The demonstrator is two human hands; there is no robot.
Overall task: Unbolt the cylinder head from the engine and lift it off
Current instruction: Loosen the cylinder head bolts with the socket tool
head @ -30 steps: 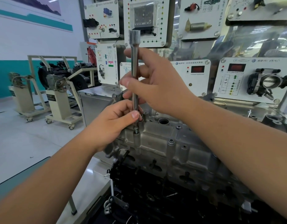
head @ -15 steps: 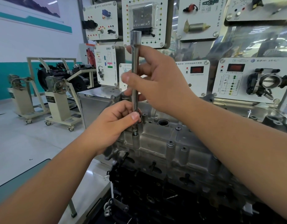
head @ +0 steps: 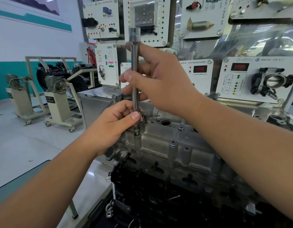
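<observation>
The grey aluminium cylinder head sits on top of the dark engine block, filling the lower middle. A long chrome socket extension stands upright with its lower end on a bolt at the head's near left corner. My right hand grips the shaft near its middle, fingers curled round it. Below, my left hand pinches the shaft's lower part just above the bolt. Further bolts show along the head's edge.
Training panels with mounted parts, including a throttle body, stand close behind the engine. A steel cabinet is at back left. Engine stands on castors occupy the floor to the left. A green-topped table edge is at lower left.
The extension and both hands hold nearly the same place over the bolt; only the view has shifted slightly. My right-hand fingers have shifted a little on the shaft.
</observation>
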